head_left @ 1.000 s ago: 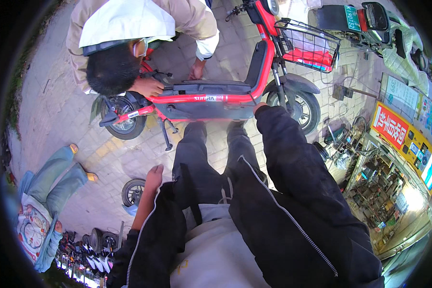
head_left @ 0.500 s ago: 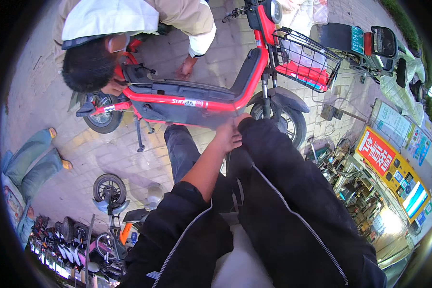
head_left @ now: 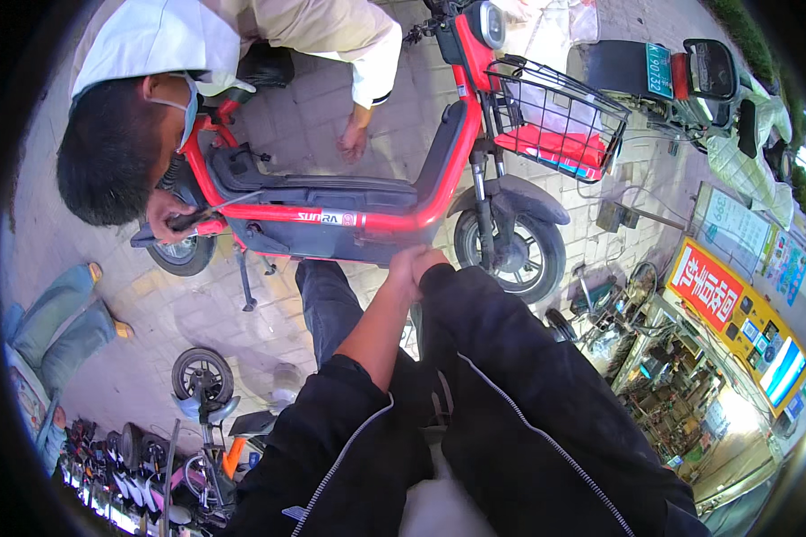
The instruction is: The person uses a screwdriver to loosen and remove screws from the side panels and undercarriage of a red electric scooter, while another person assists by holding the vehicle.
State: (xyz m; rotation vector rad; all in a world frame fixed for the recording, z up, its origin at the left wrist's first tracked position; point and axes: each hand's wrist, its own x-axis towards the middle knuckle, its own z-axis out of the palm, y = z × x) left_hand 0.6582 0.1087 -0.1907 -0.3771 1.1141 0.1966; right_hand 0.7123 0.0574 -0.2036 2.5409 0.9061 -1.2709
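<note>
My left hand (head_left: 405,270) and my right hand (head_left: 431,260) are pressed together, fingers closed. They meet close to the lower side of a red and black electric scooter (head_left: 331,217). What they hold, if anything, is hidden. The scooter stands sideways before me, front wheel (head_left: 516,259) to the right. At its rear a person (head_left: 197,54) in a pale jacket and mask bends over. That person's one hand (head_left: 165,215) is at a dark, long thing (head_left: 197,217) by the frame; the other hand (head_left: 353,141) hangs beyond the footboard.
A black wire basket (head_left: 560,116) with red and white packages is on the scooter's front. Another two-wheeler (head_left: 663,80) stands at the far right. A cluttered stall (head_left: 681,385) with a yellow sign board is at right. Lower left are a small-wheeled vehicle (head_left: 202,376) and a seated person's legs (head_left: 63,322).
The bending person's head has shifted left and down, and a dark, long thing now shows at that person's hand. My joined hands have drawn slightly left and down.
</note>
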